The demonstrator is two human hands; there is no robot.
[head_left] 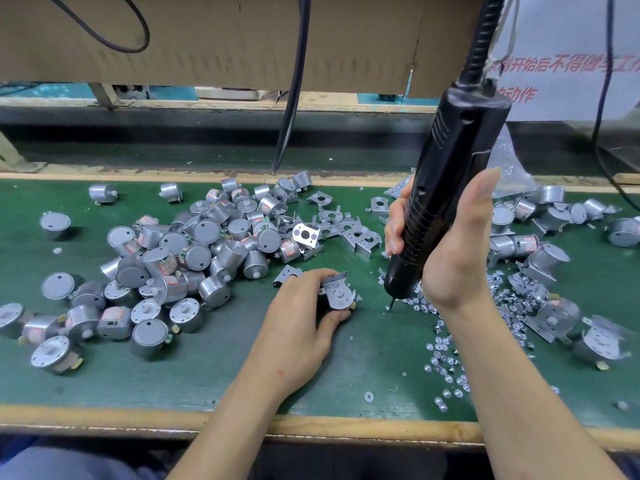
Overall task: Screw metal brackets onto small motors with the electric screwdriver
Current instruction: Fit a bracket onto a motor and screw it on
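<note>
**Motor and bracket in your left hand, driver in your right**

Your left hand [301, 317] rests on the green worktop [173, 382]. Its fingers [320, 274] and thumb are curled round a small motor [341, 299], and a metal bracket [334, 279] sits on the motor's upper face.

Just right of those fingers, your right hand [450, 244] grips the black electric screwdriver [446, 168] round its lower body. The fingers [394, 233] wrap the far side and the thumb lies up along the near side. The tool leans with its top tilted to the right. Its bit [390, 304] points down at the worktop, apart from the held motor, at the left edge of the scattered screws [446, 358]. You cannot tell from here whether a screw sits on the bit.

A heap of loose motors [194, 244] lies to the left of your left fingers and beyond them. Loose brackets [349, 230] lie beyond your fingers, between the two hands. To the right of your right fingers are bracketed motors [540, 258]. A clear plastic bag [509, 161] shows behind the screwdriver.
</note>
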